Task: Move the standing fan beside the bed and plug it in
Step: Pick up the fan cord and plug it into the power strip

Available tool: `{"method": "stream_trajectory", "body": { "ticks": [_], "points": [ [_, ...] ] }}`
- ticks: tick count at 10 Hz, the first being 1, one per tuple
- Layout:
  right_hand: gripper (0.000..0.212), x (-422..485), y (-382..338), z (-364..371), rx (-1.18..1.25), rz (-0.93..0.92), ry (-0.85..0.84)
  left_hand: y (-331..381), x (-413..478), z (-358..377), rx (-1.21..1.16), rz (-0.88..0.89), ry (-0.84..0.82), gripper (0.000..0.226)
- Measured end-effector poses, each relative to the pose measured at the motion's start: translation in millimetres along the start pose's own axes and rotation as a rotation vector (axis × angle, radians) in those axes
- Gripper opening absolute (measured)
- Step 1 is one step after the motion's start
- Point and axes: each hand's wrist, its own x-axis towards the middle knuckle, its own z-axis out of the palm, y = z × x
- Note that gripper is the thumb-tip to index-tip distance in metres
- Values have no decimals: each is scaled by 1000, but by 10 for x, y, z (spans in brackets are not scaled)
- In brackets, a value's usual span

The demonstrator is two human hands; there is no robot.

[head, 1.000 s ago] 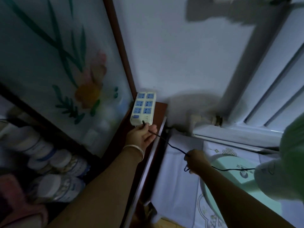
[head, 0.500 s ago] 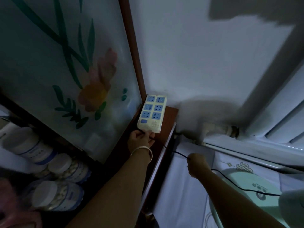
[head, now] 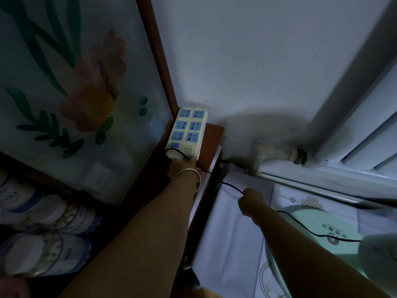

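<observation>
Head view, the only one here: we're at the plugging-in step. The power strip [head: 186,133] sits in the corner where the cabinet's painted glass door [head: 71,82] meets the wall, and I'll place everything off that. The left hand [head: 184,169] is right at the strip's near end, closed around the end of the black cord [head: 233,188]. The plug itself is hidden under the fingers, so I can't tell if it's seated. All six blue sockets on top look free. The right hand [head: 250,200], below and right of the strip, is pinched on the cord further back, taking up slack. The fan base [head: 309,224], pale green, sits further right and lower, so the fan looks already moved. I'd guess next is lining the prongs up with a socket and pushing. Containers: white lidded jars [head: 46,239] stacked left and below the strip, behind the glass; contents look like small pale bits, too dim to say.
</observation>
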Motion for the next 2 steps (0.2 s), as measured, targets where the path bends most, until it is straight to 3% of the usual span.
{"method": "stream_trajectory", "body": {
  "ticks": [1,2],
  "points": [
    [41,36,53,21,85,-10,-2,1,-21,69,-138,-98,-37,49],
    [43,-16,60,13,102,-16,-6,21,-75,104,-18,-117,-17,23]
  ]
}}
